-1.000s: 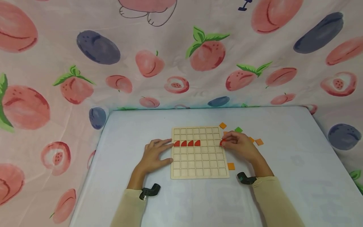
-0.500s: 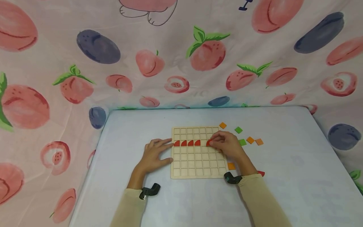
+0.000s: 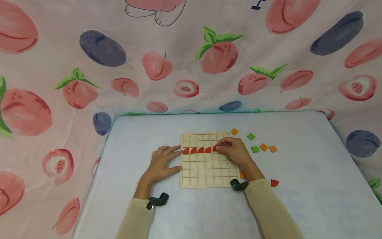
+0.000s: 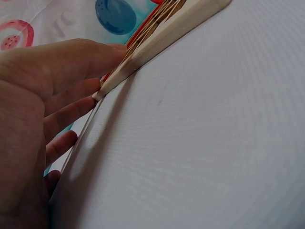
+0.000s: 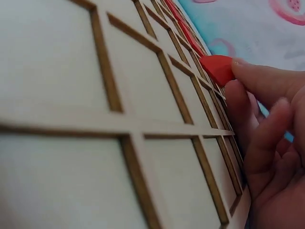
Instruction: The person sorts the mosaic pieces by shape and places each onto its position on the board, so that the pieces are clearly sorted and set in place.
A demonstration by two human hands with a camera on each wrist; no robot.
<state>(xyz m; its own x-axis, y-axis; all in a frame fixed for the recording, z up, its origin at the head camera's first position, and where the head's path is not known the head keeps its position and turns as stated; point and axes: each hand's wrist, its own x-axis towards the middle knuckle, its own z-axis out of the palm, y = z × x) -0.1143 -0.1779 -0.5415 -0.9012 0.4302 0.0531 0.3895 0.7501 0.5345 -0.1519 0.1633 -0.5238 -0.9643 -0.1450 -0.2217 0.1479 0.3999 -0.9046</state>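
A wooden grid board (image 3: 202, 172) lies on the table, several red quarter-circle tiles (image 3: 193, 151) lined up in its third row from the far edge. My left hand (image 3: 161, 166) rests at the board's left edge with fingers spread; in the left wrist view its thumb and fingertips touch the wooden rim (image 4: 162, 47). Between thumb and finger my right hand (image 3: 234, 151) pinches another red quarter-circle tile (image 5: 218, 69), held tilted at the fifth cell of that row. Whether this tile touches the cell floor I cannot tell.
Right of the board lie green tiles (image 3: 251, 136) and orange tiles (image 3: 263, 147). One loose red quarter-circle tile (image 3: 274, 183) is near the right sleeve. An orange tile (image 3: 242, 174) sits by the board's right edge, partly behind the right wrist. A fruit-print cloth (image 3: 185, 66) hangs behind the table.
My right hand has moved left with the red tile, from the board's right edge to the fifth cell. The loose red tile near the sleeve has come into view. The left hand stays put.
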